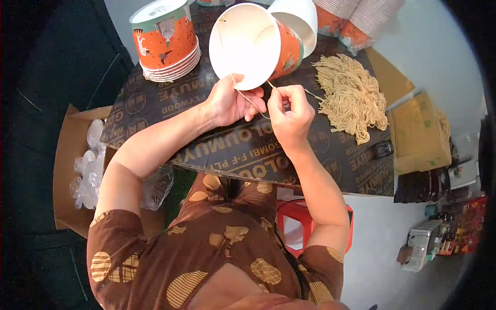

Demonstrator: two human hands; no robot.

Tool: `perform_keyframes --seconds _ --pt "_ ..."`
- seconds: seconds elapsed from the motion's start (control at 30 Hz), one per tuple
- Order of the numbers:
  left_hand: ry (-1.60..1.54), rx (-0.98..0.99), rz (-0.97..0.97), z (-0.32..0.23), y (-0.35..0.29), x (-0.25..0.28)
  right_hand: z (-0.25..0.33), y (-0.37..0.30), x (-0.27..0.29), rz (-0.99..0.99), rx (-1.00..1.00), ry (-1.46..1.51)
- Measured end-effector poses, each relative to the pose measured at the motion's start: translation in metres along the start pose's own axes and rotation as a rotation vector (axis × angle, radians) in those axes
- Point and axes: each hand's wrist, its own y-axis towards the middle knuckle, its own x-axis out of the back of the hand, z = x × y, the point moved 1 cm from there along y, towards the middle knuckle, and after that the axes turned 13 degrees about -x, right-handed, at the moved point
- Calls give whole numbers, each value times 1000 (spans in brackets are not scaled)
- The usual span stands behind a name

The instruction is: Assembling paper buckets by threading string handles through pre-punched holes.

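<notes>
A paper bucket, white inside and orange with a green band outside, lies tilted with its mouth toward me. Beige string runs across the fingers of my left hand, which is turned palm up, curled and closed on it right below the bucket's rim. Pinched closed, my right hand holds the string where it passes near the lower rim. Inside the bucket a thin strand shows against the wall. A heap of beige strings lies to the right of my right hand.
A stack of upside-down orange buckets stands at the back left of the dark plywood table. Behind the tilted bucket lies another white bucket. Wrapped bucket stacks sit at the back right. Left of the table is a cardboard box of clear plastic pieces.
</notes>
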Motion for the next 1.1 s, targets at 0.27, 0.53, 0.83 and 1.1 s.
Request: perform_keyframes --seconds 0.27,0.53,0.83,1.1 --pt "52 -37 42 3 1 -5 -7 -1 -1 19 -54 21" --pt "232 -146 -94 6 -4 -8 -10 -5 -5 144 -453 268" --pt "331 -241 -169 16 -6 -8 -17 0 -1 130 -789 511" --pt "357 -36 -22 5 -11 -16 -22 7 1 41 -1059 525"
